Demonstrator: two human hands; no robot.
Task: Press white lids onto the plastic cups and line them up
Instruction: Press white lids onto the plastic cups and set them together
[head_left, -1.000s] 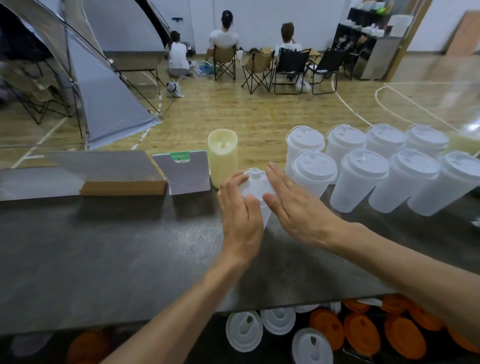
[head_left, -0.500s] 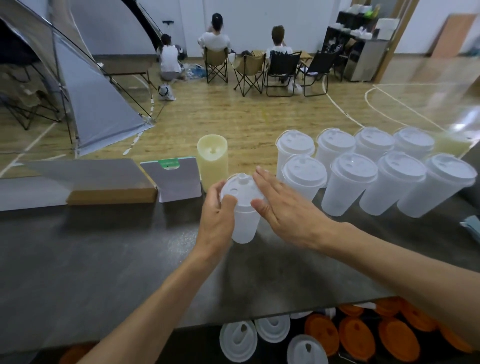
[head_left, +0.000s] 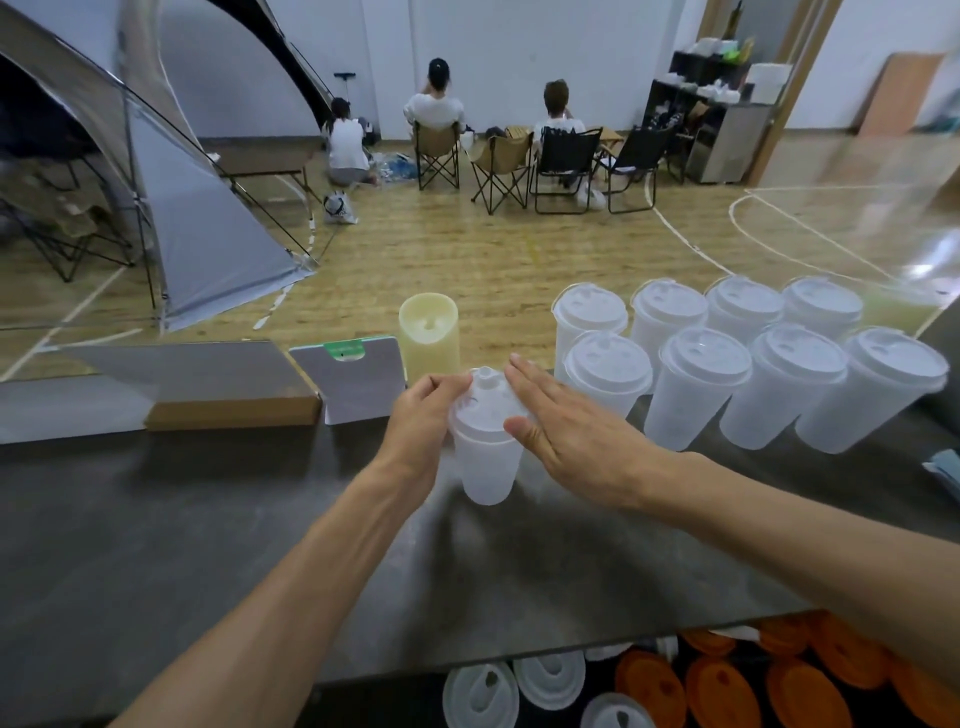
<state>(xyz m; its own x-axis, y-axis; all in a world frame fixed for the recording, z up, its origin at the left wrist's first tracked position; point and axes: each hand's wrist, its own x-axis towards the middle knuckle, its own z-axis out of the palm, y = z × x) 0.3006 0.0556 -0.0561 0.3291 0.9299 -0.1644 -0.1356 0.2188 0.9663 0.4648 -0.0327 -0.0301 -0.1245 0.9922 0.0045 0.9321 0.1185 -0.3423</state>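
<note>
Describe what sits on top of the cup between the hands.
A white lid sits on the cup. The right hand covers its right edge, so whether it is fully seated there cannot be seen.

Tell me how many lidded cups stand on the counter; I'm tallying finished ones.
9: four in the back row, four in the front row, and one between the hands. None looks hidden.
</note>
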